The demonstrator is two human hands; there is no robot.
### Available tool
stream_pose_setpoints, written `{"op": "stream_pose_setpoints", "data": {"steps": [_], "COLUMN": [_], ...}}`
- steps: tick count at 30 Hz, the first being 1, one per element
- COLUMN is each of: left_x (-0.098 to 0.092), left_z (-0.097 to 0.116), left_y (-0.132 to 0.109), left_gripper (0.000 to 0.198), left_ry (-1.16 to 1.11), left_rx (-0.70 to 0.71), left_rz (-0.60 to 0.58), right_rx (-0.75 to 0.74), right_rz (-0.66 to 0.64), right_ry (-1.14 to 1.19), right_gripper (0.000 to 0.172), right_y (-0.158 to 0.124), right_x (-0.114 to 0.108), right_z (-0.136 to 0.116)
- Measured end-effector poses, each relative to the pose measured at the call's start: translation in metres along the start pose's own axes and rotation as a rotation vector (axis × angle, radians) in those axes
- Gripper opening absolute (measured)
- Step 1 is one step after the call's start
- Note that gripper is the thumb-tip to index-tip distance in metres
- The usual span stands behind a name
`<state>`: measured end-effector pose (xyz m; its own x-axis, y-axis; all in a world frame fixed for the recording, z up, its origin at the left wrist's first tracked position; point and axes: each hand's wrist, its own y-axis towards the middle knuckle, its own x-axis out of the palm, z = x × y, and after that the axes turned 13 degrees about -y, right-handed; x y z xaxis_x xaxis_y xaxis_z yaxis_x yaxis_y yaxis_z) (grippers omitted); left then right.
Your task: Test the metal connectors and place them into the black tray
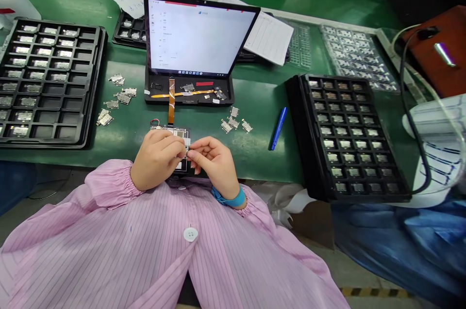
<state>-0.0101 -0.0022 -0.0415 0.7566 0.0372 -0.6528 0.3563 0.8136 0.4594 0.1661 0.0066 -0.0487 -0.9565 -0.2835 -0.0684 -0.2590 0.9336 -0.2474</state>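
Observation:
My left hand [156, 157] and my right hand [215, 162] meet at the near edge of the green table, fingers pinched together on a small silver metal part [186, 153]. Under them lies a small circuit board [174, 133], partly hidden by my fingers. An orange ribbon cable [171, 100] runs from that board up to a black fixture [189, 93] carrying a lit tablet screen [198, 37]. A blue band is on my right wrist.
Black compartment trays with metal parts stand at left [82, 86] and right [306, 120]. Loose parts lie at left [114, 100] and centre [235, 122]. A blue pen [278, 127], papers [269, 37], clear blister trays [355, 56] and a co-worker's sleeve [437, 149] are nearby.

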Motion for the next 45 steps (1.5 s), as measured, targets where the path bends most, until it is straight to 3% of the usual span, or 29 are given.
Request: {"op": "stream_pose_setpoints", "data": {"steps": [2, 5, 13, 16, 19, 22, 38, 45], "left_x": [0.0, -0.001, 0.008, 0.011, 0.013, 0.017, 0.02, 0.019], "left_z": [-0.001, -0.003, -0.007, -0.014, -0.021, -0.026, -0.03, -0.025], "left_y": [-0.001, -0.001, -0.001, 0.0, -0.001, -0.004, -0.008, -0.005], "left_gripper": [0.007, 0.023, 0.033, 0.051, 0.04, 0.029, 0.029, 0.031], "left_ry": [-0.043, -0.078, -0.068, -0.011, 0.073, 0.109, 0.108, 0.182], "left_rx": [-0.038, -0.096, -0.053, -0.121, -0.141, -0.108, -0.069, -0.046], "left_rz": [-0.022, -0.03, 0.042, 0.023, -0.02, -0.082, -0.095, -0.193], "right_rx": [-0.01, -0.029, -0.069, -0.071, -0.047, -0.007, 0.012, 0.003], "right_rz": [0.039, 0.097, 0.113, 0.218, 0.311, 0.316, 0.298, 0.291], "right_ry": [-0.007, -0.059, -0.17, -0.169, -0.164, -0.164, -0.192, -0.197], "right_gripper": [0.025, 0.022, 0.022, 0.022, 0.023, 0.025, 0.027, 0.026], "right_y": [0.001, 0.003, 0.01, 0.02, 0.031, 0.036, 0.037, 0.039], "right_x": [-0.001, -0.004, -0.005, -0.01, -0.014, -0.016, -0.016, -0.015], "right_z": [0.002, 0.005, 0.012, 0.018, 0.023, 0.025, 0.024, 0.025]}}
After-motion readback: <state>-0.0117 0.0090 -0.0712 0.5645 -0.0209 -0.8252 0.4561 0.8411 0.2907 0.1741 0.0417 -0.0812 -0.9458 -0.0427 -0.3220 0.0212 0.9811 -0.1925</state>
